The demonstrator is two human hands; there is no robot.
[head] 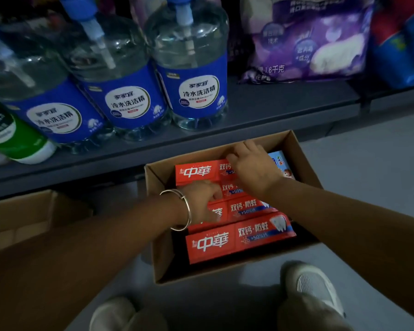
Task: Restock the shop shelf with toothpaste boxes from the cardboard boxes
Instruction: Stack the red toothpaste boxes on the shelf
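Observation:
An open cardboard box (304, 163) stands on the floor in front of the bottom shelf (285, 108). Inside it lie several red toothpaste boxes (239, 237) side by side, and a light blue box (279, 163) shows at the far right. My left hand (201, 203), with a bangle on the wrist, reaches in from the left and grips one of the middle red boxes. My right hand (251, 167) lies over the far red box (196, 173), fingers curled over its far edge. Both hands hide parts of the middle boxes.
Three large clear detergent bottles with blue labels (196, 91) and a green bottle (12, 137) stand on the bottom shelf. A purple bag (308, 44) lies to their right. A second cardboard box (22, 218) sits at the left. My shoes (313, 285) are below the box.

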